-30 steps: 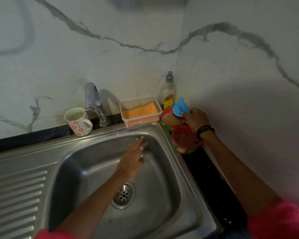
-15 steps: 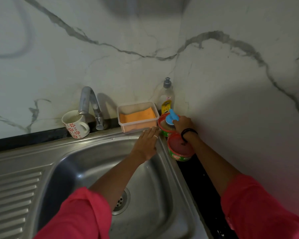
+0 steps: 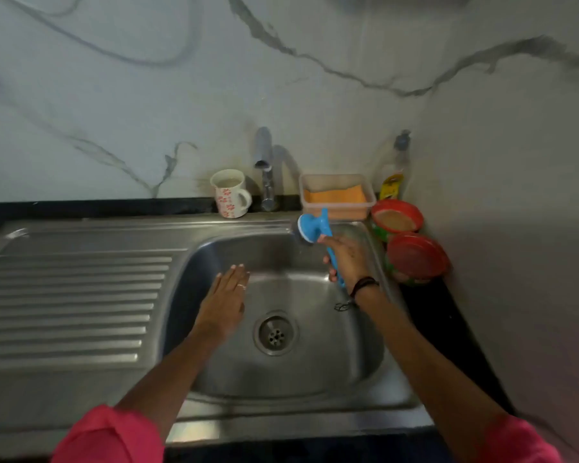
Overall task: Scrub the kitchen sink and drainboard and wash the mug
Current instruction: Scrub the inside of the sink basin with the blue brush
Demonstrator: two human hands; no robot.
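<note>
Fingers (image 3: 331,262) of right hand (image 3: 346,259) curled round blue scrubber (image 3: 311,228) over sink (image 3: 281,372), left hand (image 3: 224,295) flat, mug (image 3: 229,193) on counter by tap; best to press scrub pad flat, overlapping strokes.

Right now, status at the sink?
Right hand grips blue scrubber over sink. Left hand open, flat in basin. Mug untouched by tap.

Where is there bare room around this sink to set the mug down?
The ribbed drainboard left of the basin lies bare. The back ledge is crowded: mug, tap, sponge tray, soap bottle, two red tubs at the right corner.
</note>
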